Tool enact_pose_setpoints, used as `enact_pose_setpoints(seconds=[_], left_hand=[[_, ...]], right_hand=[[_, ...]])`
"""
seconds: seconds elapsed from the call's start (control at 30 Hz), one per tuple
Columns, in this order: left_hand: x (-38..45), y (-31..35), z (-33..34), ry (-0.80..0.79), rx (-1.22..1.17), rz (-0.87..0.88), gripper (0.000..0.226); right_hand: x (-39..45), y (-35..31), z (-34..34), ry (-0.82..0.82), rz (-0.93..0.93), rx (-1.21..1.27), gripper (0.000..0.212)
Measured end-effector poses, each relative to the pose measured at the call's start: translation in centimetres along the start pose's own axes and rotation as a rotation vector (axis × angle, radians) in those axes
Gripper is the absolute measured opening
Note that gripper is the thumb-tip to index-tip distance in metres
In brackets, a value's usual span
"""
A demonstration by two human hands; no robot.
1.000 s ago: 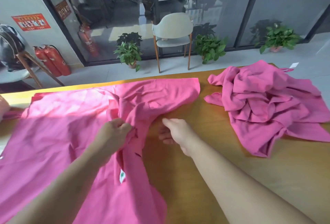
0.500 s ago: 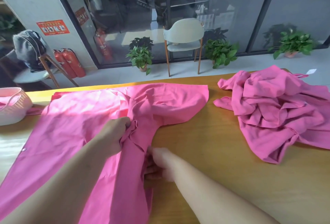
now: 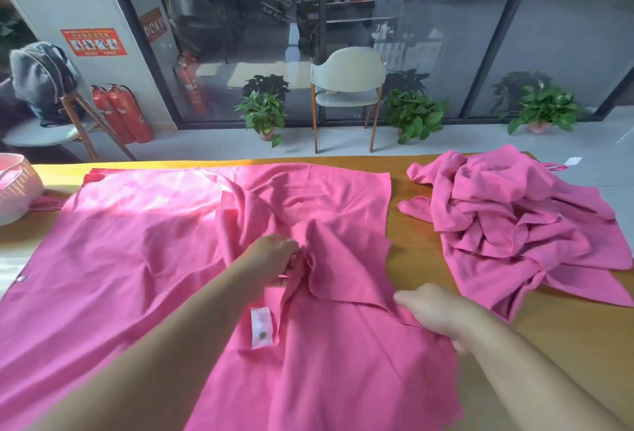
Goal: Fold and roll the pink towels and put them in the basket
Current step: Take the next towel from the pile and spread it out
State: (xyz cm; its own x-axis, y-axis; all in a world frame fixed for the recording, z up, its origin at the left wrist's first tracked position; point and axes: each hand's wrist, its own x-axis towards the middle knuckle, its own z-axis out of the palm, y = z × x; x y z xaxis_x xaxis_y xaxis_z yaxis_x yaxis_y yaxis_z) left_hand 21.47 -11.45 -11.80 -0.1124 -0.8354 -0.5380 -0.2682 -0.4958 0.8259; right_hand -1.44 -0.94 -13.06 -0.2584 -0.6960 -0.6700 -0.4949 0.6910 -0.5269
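Observation:
A large pink towel (image 3: 137, 259) lies spread over the wooden table (image 3: 566, 345), still creased in its middle, with a white label (image 3: 261, 327) showing. My left hand (image 3: 274, 259) pinches a bunched fold of this towel near its centre. My right hand (image 3: 432, 310) grips the towel's right edge, fingers curled under the cloth. A crumpled heap of pink towels (image 3: 514, 224) sits at the right of the table. The pale woven basket (image 3: 17, 190) stands at the far left edge, partly cut off.
Beyond the table's far edge are a grey chair (image 3: 346, 87), potted plants (image 3: 264, 111), red fire extinguishers (image 3: 123, 115) and a glass wall. Another chair with a bag (image 3: 41, 80) stands at the left.
My right hand has pulled the towel's right part out to the right, spreading the cloth wider. My left hand keeps its pinch on the middle fold. The view has shifted left, showing the basket.

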Motion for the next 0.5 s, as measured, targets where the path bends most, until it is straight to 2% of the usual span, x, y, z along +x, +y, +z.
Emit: enact_pose_setpoints(seconds=[0.07, 0.1, 0.17, 0.2, 0.27, 0.37, 0.43, 0.5], left_hand=[[0.6, -0.7, 2.0, -0.059, 0.184, 0.058, 0.014], [0.7, -0.8, 2.9, -0.089, 0.34, 0.061, 0.023], [0.2, -1.6, 4.7, -0.131, 0.687, 0.102, 0.032], [0.5, -2.3, 5.6, -0.16, 0.736, 0.105, 0.032], [0.8, -3.6, 7.2, -0.095, 0.703, 0.098, 0.029], [1.5, -5.3, 8.5, -0.046, 0.724, 0.215, 0.029], [1.5, -6.3, 8.9, -0.087, 0.789, 0.32, 0.05], [1.3, -6.8, 9.0, -0.135, 0.889, 0.419, 0.084]], right_hand=[[0.2, 1.0, -1.9, -0.037, 0.051, -0.305, 0.031], [0.4, 1.1, -2.4, -0.064, 0.076, -0.405, 0.035], [1.0, 1.4, -2.6, -0.09, 0.103, -0.468, 0.037], [1.3, 1.6, -2.4, -0.093, 0.102, -0.461, 0.037], [1.8, 1.6, -1.8, -0.066, 0.083, -0.413, 0.034], [1.9, 1.8, -1.2, -0.021, 0.071, -0.233, 0.051], [1.9, 2.5, -1.0, -0.041, 0.056, -0.222, 0.048], [1.8, 3.2, -0.9, -0.054, 0.043, -0.291, 0.035]])
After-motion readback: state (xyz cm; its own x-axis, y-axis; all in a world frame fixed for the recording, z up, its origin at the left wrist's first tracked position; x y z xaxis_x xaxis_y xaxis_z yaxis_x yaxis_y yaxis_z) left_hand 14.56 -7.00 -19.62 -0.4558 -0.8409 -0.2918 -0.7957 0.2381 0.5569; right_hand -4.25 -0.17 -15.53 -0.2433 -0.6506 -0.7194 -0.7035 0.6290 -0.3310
